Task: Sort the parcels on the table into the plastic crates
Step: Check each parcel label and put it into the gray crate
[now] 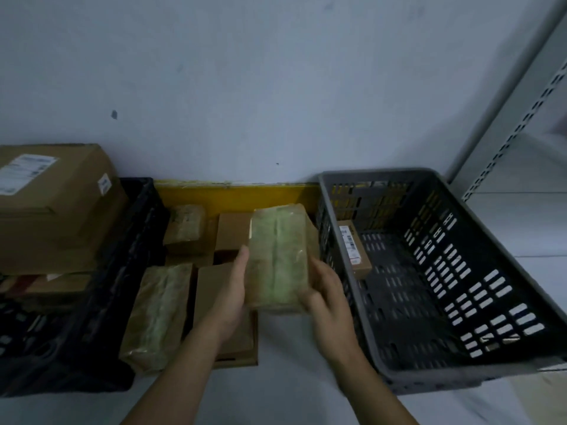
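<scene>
I hold a plastic-wrapped parcel (277,256) between both hands, lifted above the table. My left hand (231,289) grips its left side with the thumb up along the edge. My right hand (325,297) curls round its lower right corner. Below lie more parcels: a wrapped one (159,314) at the near left, a smaller wrapped one (185,225) at the back, and plain cardboard boxes (233,231) between them. The grey crate (429,375) on the right holds one small labelled box (352,250). The black crate (101,317) on the left holds a large cardboard box (58,210).
A yellow table edge (233,191) runs along the white wall behind the parcels. A grey perforated metal shelf upright (509,133) rises at the far right, behind the grey crate. The two crates flank the parcel pile closely on both sides.
</scene>
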### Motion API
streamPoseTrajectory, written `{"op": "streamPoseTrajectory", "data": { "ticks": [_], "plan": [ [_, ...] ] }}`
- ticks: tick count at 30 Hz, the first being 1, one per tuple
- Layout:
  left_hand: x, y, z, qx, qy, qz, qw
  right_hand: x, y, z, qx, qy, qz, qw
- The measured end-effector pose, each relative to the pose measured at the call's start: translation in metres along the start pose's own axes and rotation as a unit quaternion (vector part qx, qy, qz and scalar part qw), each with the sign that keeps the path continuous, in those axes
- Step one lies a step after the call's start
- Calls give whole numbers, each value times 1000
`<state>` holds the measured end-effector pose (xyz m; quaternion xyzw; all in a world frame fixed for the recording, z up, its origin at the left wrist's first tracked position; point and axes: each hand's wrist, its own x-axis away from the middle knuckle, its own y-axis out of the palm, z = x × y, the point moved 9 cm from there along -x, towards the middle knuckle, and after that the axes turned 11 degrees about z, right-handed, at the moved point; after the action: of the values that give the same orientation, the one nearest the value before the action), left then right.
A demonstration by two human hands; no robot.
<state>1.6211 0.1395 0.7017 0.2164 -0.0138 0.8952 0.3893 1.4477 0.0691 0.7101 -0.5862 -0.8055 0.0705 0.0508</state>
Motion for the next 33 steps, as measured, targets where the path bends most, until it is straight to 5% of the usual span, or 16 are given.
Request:
{"op": "streamPoseTrajectory", "data": {
  "ticks": [5,9,13,16,18,22,33],
  "plan": [
    [11,13,26,-14,24,-61,998,3,-6,-12,-198,80,-28,976],
    [16,18,38,-6,63,-60,996,10,-9,-16,-220,105,-19,970],
    [32,15,68,-167,201,58,963,7,-34,-30,-45,17,50,998],
    [42,21,77,-263,287,119,914,14,-29,-47,44,-52,-4,998],
    [45,24,80,-229,320,112,913,23,-22,-59,54,-82,-33,995],
    [42,11,88,-112,290,117,943,23,-40,-64,-63,-38,10,997],
    [48,34,82,-42,196,15,980,21,-51,-74,-80,-31,21,996]
  ]
}}
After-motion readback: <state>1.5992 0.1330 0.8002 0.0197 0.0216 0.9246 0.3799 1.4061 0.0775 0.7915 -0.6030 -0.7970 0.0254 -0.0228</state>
